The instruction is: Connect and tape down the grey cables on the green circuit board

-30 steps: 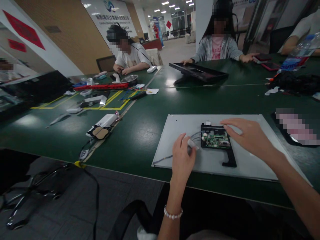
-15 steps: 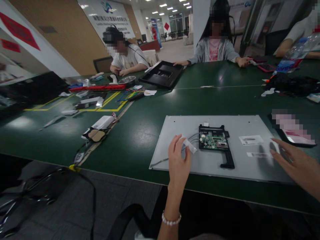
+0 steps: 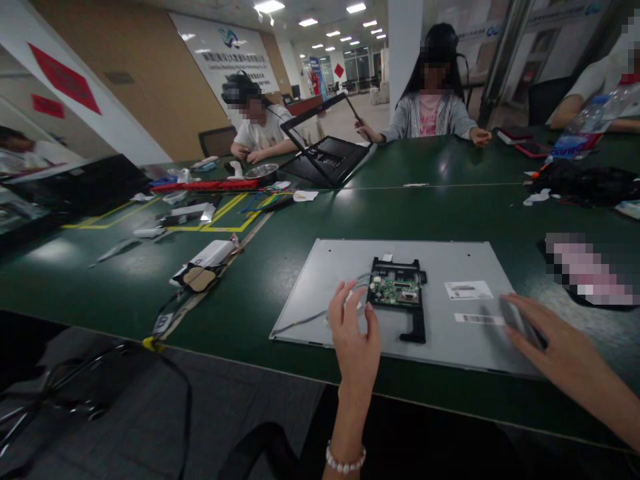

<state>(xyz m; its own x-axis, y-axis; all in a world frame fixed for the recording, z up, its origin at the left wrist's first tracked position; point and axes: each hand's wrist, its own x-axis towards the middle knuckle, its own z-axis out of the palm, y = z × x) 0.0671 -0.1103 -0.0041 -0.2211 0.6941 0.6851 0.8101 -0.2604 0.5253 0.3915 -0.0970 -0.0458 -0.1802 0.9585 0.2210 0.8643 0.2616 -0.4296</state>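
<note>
A grey metal panel (image 3: 305, 280) lies flat on the green table. On it sits a black bracket (image 3: 419, 327) with a green circuit board (image 3: 395, 291) inside, and grey cables run out from its left side. My left hand (image 3: 354, 323) is over the panel left of the board, fingers curled and apart, near the cables and a small whitish piece partly hidden behind the fingers. My right hand (image 3: 550, 333) holds a dark grey flat object (image 3: 523, 323) over the panel's right part, beside two white labels (image 3: 469, 290).
A phone (image 3: 590, 270) lies at the right. Left are a white battery-like pack (image 3: 207, 263) with a cable and scattered parts. Across the table, a person's hand (image 3: 369, 132) holds a thin black frame (image 3: 320, 112) above a black tray (image 3: 333, 160).
The panel with the board has shifted left, and my right hand has moved left with the grey object. Across the table, the person has lifted a thin black frame off the tray.
</note>
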